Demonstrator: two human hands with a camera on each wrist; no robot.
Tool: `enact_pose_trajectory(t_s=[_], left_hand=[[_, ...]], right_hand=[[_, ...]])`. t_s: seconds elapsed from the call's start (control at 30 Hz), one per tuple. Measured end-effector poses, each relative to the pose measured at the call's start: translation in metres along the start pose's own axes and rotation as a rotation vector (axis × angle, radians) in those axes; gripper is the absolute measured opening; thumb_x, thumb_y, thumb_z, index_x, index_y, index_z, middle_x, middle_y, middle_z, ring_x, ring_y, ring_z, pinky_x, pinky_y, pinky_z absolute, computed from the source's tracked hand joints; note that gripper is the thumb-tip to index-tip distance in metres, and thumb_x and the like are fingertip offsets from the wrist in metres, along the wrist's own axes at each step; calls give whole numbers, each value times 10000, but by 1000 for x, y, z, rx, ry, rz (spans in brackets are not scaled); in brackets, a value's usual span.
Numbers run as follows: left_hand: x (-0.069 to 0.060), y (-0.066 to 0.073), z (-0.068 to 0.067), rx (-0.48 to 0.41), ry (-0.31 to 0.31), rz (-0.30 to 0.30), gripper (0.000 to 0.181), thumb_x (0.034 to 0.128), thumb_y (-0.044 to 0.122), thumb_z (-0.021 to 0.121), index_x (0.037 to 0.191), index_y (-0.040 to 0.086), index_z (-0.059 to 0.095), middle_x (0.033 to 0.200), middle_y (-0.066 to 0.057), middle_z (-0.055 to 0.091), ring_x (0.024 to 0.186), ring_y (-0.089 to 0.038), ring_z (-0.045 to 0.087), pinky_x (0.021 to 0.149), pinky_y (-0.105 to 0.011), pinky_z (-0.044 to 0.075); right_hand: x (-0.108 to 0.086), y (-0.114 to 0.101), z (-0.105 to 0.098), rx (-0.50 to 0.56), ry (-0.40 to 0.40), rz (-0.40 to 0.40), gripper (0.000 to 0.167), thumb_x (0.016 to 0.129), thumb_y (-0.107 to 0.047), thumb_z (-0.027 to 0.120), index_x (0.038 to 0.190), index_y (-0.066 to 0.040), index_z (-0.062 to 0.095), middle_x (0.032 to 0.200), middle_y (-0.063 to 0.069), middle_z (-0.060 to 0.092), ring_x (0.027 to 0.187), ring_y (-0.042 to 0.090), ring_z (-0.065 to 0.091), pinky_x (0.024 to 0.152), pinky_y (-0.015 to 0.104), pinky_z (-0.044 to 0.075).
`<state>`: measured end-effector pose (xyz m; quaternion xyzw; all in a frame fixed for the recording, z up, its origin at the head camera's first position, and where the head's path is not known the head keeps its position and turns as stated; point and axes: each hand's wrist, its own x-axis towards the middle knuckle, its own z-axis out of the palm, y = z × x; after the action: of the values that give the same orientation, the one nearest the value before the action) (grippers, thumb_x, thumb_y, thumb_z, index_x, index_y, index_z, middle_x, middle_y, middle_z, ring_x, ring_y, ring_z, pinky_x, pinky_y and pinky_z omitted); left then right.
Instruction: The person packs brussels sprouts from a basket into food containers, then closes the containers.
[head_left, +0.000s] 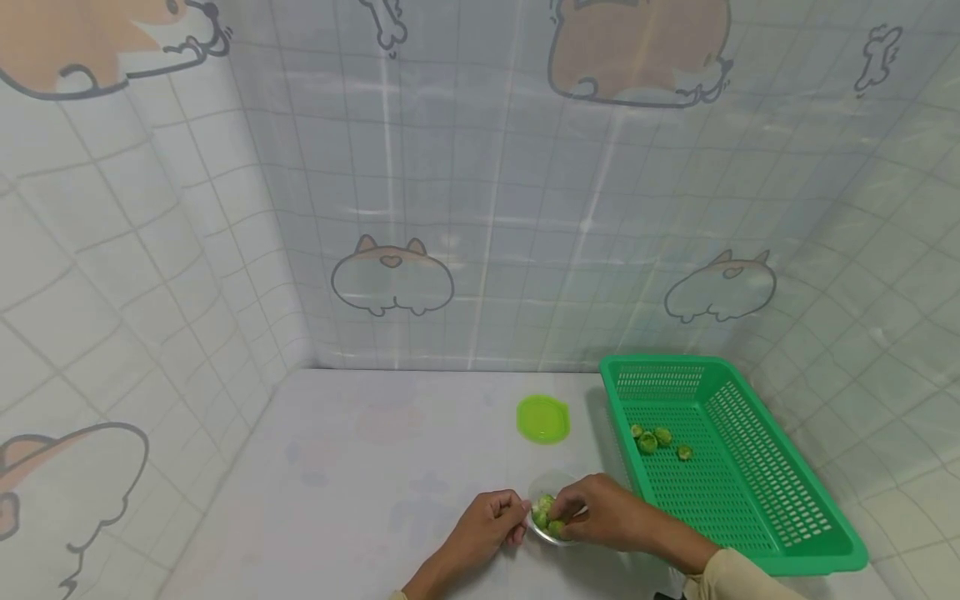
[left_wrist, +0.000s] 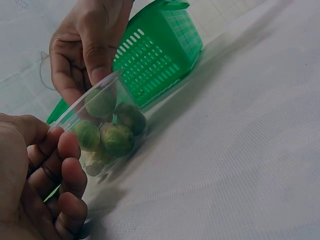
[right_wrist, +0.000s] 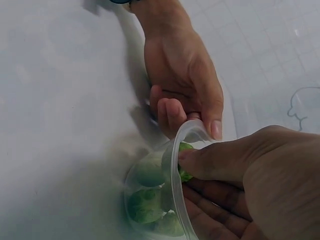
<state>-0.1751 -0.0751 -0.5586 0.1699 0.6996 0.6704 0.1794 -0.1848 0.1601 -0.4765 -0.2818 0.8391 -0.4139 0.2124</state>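
Observation:
A clear plastic cup (head_left: 552, 537) (left_wrist: 136, 100) holds several green Brussels sprouts (left_wrist: 117, 140) (right_wrist: 145, 205). At its left side, my left hand (head_left: 487, 525) (left_wrist: 45, 175) (right_wrist: 182, 80) pinches the rim between thumb and index finger, the other fingers curled. My right hand (head_left: 607, 512) (left_wrist: 90, 45) (right_wrist: 250, 175) reaches in over the rim, its thumb and fingers gripping a sprout (left_wrist: 101, 102) (right_wrist: 185, 175) in the cup's mouth. The right fingertips are partly hidden behind the cup wall and sprouts.
A green perforated basket (head_left: 787, 467) stands at the right with several sprouts (head_left: 648, 442) near its left side. Behind the cup lies a lime-green lid (head_left: 543, 419). Patterned curtains (head_left: 487, 208) surround the white table (head_left: 337, 500) at the back and sides.

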Motion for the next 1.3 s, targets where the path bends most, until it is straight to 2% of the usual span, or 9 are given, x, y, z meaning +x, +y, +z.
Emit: enact_pose_trajectory(t_s=[0.33, 0.63, 0.93, 1.17, 1.3], left_hand=[[1, -1, 1, 2, 1, -8, 353, 1045, 257, 572, 843, -20, 654, 659, 12, 603, 592, -64, 512, 569, -172, 402], [0, -2, 1, 5, 3, -8, 348, 1047, 253, 569, 849, -18, 661, 681, -115, 629, 595, -82, 517, 569, -175, 406], [0, -1, 1, 8, 5, -3, 349, 1047, 253, 569, 847, -18, 662, 686, -135, 636, 591, -82, 518, 558, -174, 404], [1, -1, 1, 10, 12, -26, 351, 1046, 256, 571, 846, -19, 660, 667, -16, 615, 593, -78, 517, 549, -174, 396], [1, -1, 1, 13, 13, -33, 349, 1047, 250, 568, 853, -26, 657, 663, 6, 609, 596, -77, 519, 555, -172, 398]], right_hand=[[2, -2, 0, -24, -10, 16, 143, 838, -31, 796, 965, -91, 772, 949, -16, 752, 878, 91, 716, 756, 179, 543], [0, -1, -1, -12, 1, 7, 150, 827, -54, 810, 964, -101, 771, 970, -4, 754, 905, 121, 719, 770, 186, 544], [-3, 0, -10, -18, 52, -30, 142, 850, -68, 788, 990, -85, 769, 969, 37, 760, 928, 165, 718, 779, 215, 551], [-7, 0, -23, -2, 76, -27, 154, 891, -92, 762, 1035, -39, 746, 1015, 109, 749, 953, 205, 719, 809, 236, 554], [-11, 0, -30, 11, 93, -22, 157, 920, -108, 738, 1061, -40, 740, 1033, 117, 743, 959, 183, 712, 825, 256, 553]])
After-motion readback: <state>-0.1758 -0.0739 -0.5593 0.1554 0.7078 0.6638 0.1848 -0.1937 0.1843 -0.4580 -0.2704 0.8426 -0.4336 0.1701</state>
